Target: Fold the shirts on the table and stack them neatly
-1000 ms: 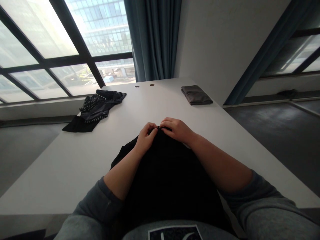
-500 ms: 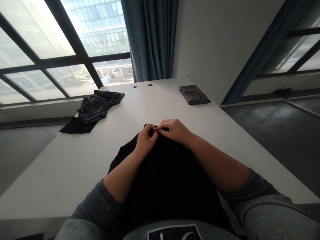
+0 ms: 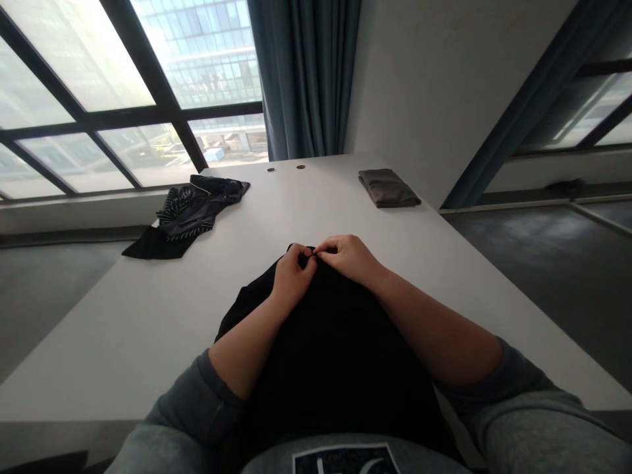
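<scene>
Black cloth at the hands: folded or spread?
Spread: black cloth runs from left hand and right hand to the gray shirt. Hidden layers: cannot tell.

From here I can't make out the tiny bit of black garment pinched between the left hand and right hand; they cover it. The garment's near end disappears behind the grey shirt, whose printed patch is cut off at the bottom. The central blue curtain's top runs out of view, and glare blurs the building beyond the window.

Both hands pinch — fingertips close together, forearms angled inward.
</scene>
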The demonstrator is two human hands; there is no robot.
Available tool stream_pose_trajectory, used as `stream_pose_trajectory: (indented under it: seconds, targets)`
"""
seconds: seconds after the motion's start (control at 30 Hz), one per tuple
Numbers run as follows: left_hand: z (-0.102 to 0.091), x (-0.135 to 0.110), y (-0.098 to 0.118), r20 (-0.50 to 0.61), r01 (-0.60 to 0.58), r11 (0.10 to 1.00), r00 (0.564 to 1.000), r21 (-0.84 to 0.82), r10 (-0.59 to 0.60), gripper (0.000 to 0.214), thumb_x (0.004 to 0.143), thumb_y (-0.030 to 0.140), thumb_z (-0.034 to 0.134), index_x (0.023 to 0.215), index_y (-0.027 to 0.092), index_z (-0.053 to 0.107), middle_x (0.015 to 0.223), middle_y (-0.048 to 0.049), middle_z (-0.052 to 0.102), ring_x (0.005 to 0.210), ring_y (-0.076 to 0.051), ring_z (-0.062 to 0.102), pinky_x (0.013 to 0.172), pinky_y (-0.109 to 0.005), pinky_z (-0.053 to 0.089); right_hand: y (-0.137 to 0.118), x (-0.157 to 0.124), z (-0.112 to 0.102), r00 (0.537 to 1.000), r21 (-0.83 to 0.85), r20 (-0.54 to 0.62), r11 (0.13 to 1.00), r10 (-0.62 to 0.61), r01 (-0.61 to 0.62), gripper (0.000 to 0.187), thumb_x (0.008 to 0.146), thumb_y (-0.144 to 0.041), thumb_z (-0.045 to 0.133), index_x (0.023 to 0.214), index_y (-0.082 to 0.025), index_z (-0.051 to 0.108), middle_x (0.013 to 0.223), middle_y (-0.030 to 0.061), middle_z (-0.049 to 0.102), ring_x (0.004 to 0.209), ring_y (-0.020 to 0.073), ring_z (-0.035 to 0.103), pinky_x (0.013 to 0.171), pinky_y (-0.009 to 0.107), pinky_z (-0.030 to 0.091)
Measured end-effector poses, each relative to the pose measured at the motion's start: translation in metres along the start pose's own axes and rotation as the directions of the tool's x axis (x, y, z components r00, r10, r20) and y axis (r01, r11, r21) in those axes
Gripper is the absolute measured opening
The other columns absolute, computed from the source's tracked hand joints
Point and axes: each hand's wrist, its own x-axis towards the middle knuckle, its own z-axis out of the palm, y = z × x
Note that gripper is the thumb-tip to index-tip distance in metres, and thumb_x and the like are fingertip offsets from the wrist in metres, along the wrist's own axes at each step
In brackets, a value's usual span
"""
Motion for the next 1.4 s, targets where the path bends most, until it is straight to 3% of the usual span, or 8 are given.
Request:
stream_pose_trajectory:
  seconds: [0.23,0.4,0.73,0.83,0.97,1.2,1.3,1.4]
  targets:
    - [-0.002,0.003,-0.005,0.043,-0.039,0.995,0.998,-0.088,0.043,0.013,0.089,0.019,0.063,0.100,0.024,0.059,0.099,-0.0010,0.070,0.096,-0.019,0.065,0.091,-0.033,0.050,0.005,0.000,0.006,0.998,0.083,-0.054,0.996,-0.017,0.022,0.019,0.084,-0.017,0.065,0.096,-0.021,0.078,0.089,0.0023,0.079,0.083,0.0188,0.071,0.079,0.030,0.052]
    - [-0.003,0.003,-0.007,0.133,-0.115,0.984,0.982,-0.133,0.133,0.012,0.095,0.022,0.059,0.107,0.024,0.060,0.111,-0.0041,0.070,0.111,-0.020,0.065,0.103,-0.037,0.048,0.015,0.003,0.002,0.999,0.382,0.023,0.923,0.040,-0.046,0.052,0.077,-0.023,0.069,0.128,-0.024,0.060,0.079,-0.0046,0.070,0.066,0.0131,0.061,0.066,0.025,0.047]
    - [-0.007,0.008,-0.015,0.188,-0.119,0.973,0.970,-0.198,0.156,0.014,0.092,0.027,0.068,0.105,0.024,0.064,0.108,-0.0038,0.072,0.105,-0.020,0.067,0.100,-0.036,0.051,0.020,0.007,0.002,0.965,0.637,0.168,0.725,0.201,-0.262,0.031,0.063,-0.025,0.079,0.091,-0.019,0.067,0.082,0.0005,0.071,0.075,0.0150,0.064,0.074,0.027,0.051]
    - [-0.007,0.008,-0.016,0.187,-0.134,0.975,0.968,-0.176,0.167,0.014,0.091,0.027,0.068,0.104,0.024,0.063,0.107,-0.0044,0.072,0.105,-0.021,0.067,0.099,-0.037,0.051,0.021,0.008,0.003,0.957,0.606,0.176,0.740,0.232,-0.291,0.034,0.065,-0.026,0.079,0.095,-0.020,0.065,0.083,0.0009,0.073,0.071,0.0153,0.064,0.067,0.027,0.050]
    - [-0.009,0.008,-0.015,0.151,-0.171,0.975,0.970,-0.144,0.192,0.015,0.091,0.025,0.066,0.106,0.024,0.061,0.109,-0.0049,0.070,0.105,-0.021,0.066,0.099,-0.037,0.051,0.021,0.009,-0.004,0.986,0.370,0.116,0.916,0.120,-0.155,0.027,0.072,-0.033,0.078,0.092,-0.019,0.066,0.078,0.0000,0.071,0.068,0.0146,0.061,0.063,0.025,0.046]
    - [-0.010,0.012,-0.022,0.121,-0.198,0.980,0.972,-0.029,0.200,0.012,0.092,0.018,0.058,0.102,0.023,0.064,0.099,-0.0035,0.070,0.088,-0.017,0.064,0.087,-0.033,0.054,0.040,0.011,-0.049,0.896,0.117,0.440,0.993,-0.057,0.006,0.037,0.088,-0.041,0.069,0.116,-0.019,0.077,0.094,0.0033,0.077,0.083,0.0174,0.067,0.074,0.028,0.049]
    - [-0.007,0.014,-0.028,0.165,-0.176,0.984,0.970,-0.040,0.180,0.031,0.094,0.015,0.052,0.119,0.023,0.067,0.120,-0.0064,0.071,0.095,-0.017,0.068,0.093,-0.035,0.055,0.044,0.010,-0.058,0.906,0.094,0.412,0.994,-0.091,0.057,0.031,0.087,-0.036,0.069,0.112,-0.019,0.079,0.096,0.0033,0.078,0.083,0.0181,0.068,0.077,0.029,0.050]
    - [-0.012,0.017,-0.029,0.273,-0.236,0.970,0.931,-0.059,0.243,0.050,0.093,0.012,0.046,0.137,0.026,0.064,0.141,-0.0062,0.066,0.120,-0.021,0.066,0.109,-0.040,0.051,0.031,0.007,-0.057,0.912,0.051,0.333,0.970,-0.240,0.237,0.023,0.091,-0.030,0.066,0.108,-0.021,0.079,0.096,0.0038,0.077,0.085,0.0183,0.068,0.080,0.030,0.051]
